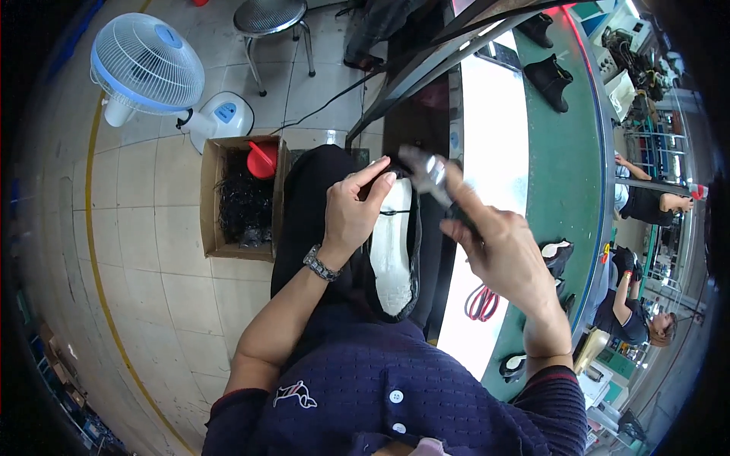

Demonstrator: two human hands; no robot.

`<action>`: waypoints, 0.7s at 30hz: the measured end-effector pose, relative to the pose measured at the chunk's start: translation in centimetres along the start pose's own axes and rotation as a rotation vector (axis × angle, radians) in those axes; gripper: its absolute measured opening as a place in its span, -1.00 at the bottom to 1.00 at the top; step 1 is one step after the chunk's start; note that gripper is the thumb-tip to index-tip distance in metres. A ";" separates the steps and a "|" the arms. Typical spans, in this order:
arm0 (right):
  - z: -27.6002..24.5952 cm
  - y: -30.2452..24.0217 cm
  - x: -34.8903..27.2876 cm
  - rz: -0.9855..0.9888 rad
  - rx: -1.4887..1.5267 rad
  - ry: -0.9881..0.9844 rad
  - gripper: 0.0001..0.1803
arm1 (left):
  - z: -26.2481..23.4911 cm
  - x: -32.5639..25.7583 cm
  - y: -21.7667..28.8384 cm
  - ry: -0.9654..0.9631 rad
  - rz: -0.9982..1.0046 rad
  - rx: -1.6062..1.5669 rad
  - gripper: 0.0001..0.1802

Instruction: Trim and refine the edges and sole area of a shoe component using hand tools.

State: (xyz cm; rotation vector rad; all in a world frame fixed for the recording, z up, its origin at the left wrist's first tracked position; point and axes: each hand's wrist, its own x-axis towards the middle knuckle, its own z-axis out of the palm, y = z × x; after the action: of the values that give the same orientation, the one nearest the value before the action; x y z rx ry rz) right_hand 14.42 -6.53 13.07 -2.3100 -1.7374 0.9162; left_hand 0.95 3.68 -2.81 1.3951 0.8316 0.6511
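Pale floor tiles (pixel 175 235) with a yellow line (pixel 99 292) spread across the left of the head view, and a green table (pixel 559 163) with a bright white strip (pixel 494 156) along its near side runs down the right. A blue-and-white fan (pixel 148 64) stands at the upper left, near a round metal stool (pixel 270 19). Just beside the person's leg sits an open cardboard box (pixel 207 201) holding black scraps (pixel 245 201) and a red container (pixel 261 159).

At the centre, a black shoe (pixel 391 262) lies over the person's lap, its whitish underside turned up and a thin dark strand crossing it. The left hand (pixel 356 209), with a dark watch (pixel 322 264) at its wrist, grips the shoe's far end between thumb and fingers. The right hand (pixel 494 235) is closed around a metal-headed tool (pixel 431 175), held over that same end; motion blur hides whether the tool touches the shoe.

Red-and-dark loops (pixel 482 302) lie on the white strip, below the right hand. Dark boots (pixel 547 82) stand farther up the table, and more shoes (pixel 557 254) rest lower down. Two co-workers (pixel 635 315) show beyond it at the far right.
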 end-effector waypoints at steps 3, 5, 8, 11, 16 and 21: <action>3.3 1.6 1.0 -0.012 0.000 0.204 -0.29 | 0.2 0.1 0.7 -0.061 -0.016 0.016 -0.63; 4.6 2.7 2.5 0.021 -0.034 0.124 -0.26 | -0.4 0.5 0.6 -0.131 -0.090 0.009 -0.62; 1.2 1.7 2.3 -0.070 -0.256 0.084 -0.25 | -0.7 0.5 0.5 -0.072 -0.034 0.059 -0.61; 2.2 1.3 1.8 -0.187 -0.061 0.347 -0.22 | -0.7 0.4 0.3 -0.122 -0.047 0.011 -0.60; 2.1 2.5 3.0 -0.009 -0.240 -0.073 -0.20 | -0.9 1.4 -0.3 -0.185 -0.109 -0.118 -0.60; 3.2 2.9 1.4 -0.208 -0.005 0.369 -0.15 | -0.7 0.6 0.4 -0.201 -0.108 -0.208 -0.57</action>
State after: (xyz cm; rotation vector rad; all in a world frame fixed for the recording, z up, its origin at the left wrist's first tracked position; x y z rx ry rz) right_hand 15.44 -7.06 8.69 -2.0827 -1.7690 0.4186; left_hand 0.81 4.61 -2.51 1.1965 0.6551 0.4901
